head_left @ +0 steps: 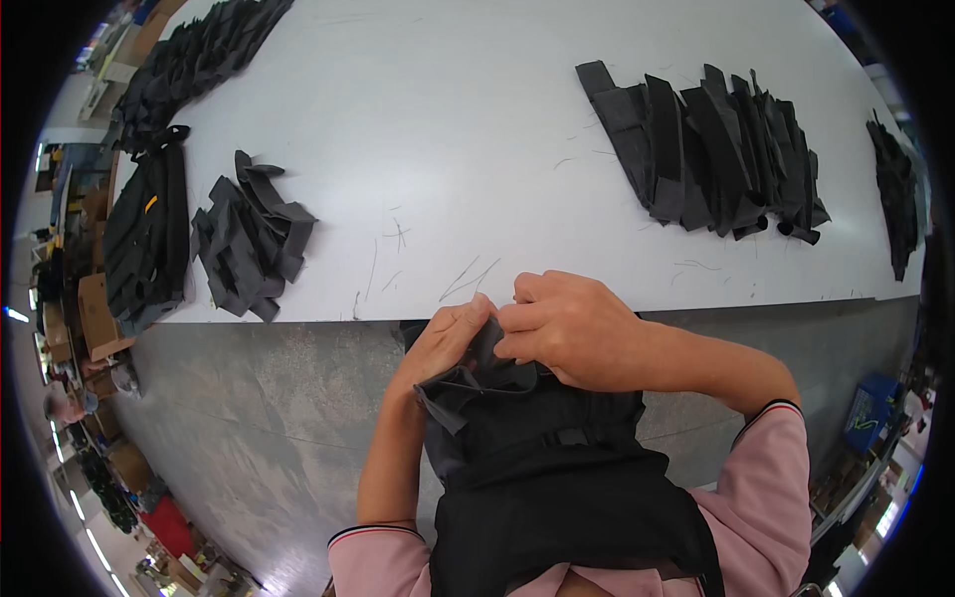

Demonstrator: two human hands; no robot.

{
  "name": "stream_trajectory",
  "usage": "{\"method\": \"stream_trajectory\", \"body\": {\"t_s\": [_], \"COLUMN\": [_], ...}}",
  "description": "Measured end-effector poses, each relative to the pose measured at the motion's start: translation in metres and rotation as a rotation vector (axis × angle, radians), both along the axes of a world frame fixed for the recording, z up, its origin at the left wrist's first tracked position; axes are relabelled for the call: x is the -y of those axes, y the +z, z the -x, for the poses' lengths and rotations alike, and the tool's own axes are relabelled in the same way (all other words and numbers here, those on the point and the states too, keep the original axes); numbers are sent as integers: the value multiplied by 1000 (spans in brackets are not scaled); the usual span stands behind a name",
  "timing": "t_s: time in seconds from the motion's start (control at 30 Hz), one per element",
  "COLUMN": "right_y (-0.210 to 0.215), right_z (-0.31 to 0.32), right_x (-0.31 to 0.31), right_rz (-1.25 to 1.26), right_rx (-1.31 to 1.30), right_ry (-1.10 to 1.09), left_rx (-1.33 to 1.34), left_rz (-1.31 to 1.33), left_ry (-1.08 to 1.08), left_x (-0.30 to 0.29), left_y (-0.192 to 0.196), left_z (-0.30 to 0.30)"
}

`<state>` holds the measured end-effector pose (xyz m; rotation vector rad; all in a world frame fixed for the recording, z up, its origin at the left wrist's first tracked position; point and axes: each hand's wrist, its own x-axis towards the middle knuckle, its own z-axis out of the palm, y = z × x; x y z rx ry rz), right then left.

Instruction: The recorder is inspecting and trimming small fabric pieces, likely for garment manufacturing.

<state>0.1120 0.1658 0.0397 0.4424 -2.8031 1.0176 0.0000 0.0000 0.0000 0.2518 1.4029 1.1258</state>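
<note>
Both pinched shut on the dark fabric piece (477, 373) at the table edge (696, 303), left hand (448, 343) under, right hand (567, 328) over: keep layers aligned, fold taut; cut stacks (711, 149) well beyond.

Both hands, left hand (448, 343) and right hand (567, 328), pinch dark fabric piece (487, 373) at white table (448, 129) edge; black fabric stacks (716, 149) beyond.

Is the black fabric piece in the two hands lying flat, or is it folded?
Folded. The black fabric piece is bunched and creased between the left hand and right hand, off the white table.
</note>
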Motion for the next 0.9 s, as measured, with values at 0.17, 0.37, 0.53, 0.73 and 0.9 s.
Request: {"method": "stream_trajectory", "body": {"t_s": [0.17,0.37,0.53,0.73,0.9], "right_y": [-5,-5,-8,3,3], "right_z": [-3,-6,-6,-5,-1], "right_x": [2,3,-3,-1,2], "right_rz": [141,223,314,86,-66], "right_rx": [48,213,244,67,-94], "right_ry": [-75,-109,-152,-44,33], "left_rx": [-8,-13,-72,-37,-27], "left_rz": [0,-3,21,48,62], "left_ry": [-29,-53,-77,-59,-37], "left_x": [-1,-1,-1,-2,-2], "left_y": [2,0,2,6,5], "left_z": [0,1,0,2,1]}}
